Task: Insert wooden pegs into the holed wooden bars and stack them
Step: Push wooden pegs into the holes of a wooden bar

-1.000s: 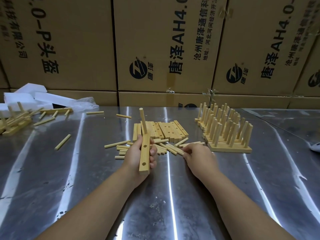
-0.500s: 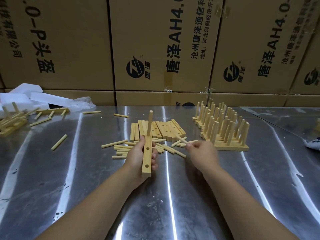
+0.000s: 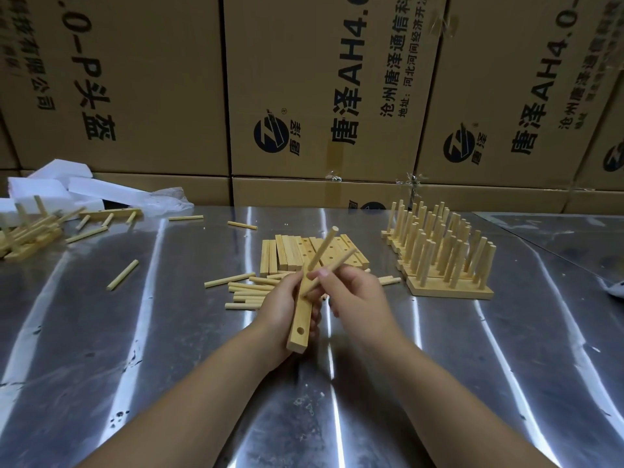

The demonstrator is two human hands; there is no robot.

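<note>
In the head view, a holed wooden bar [image 3: 301,320] is being gripped by the left hand [image 3: 278,310], fingers curled round its middle, near the centre of the frame above the steel table [image 3: 135,332]. It is being held tilted, far end toward one o'clock, seemingly so that the holed face is being turned up to the eyes. One seated peg [image 3: 323,246] is standing in the far hole, leaning toward one o'clock. A second peg [image 3: 337,265] is being pinched between the thumb and fingertips of the right hand [image 3: 359,298], with its lower tip being brought to the bar's middle, just beside the left fingers. Whether it has entered a hole cannot be told. The near hole, at the bar's six o'clock end, is being left empty. Loose pegs [image 3: 243,292] are lying at ten o'clock of the hands and bare bars [image 3: 287,253] at twelve, probably for easy reach. Finished pegged bars [image 3: 449,265] are being ranked at two o'clock, well apart from the work.
</note>
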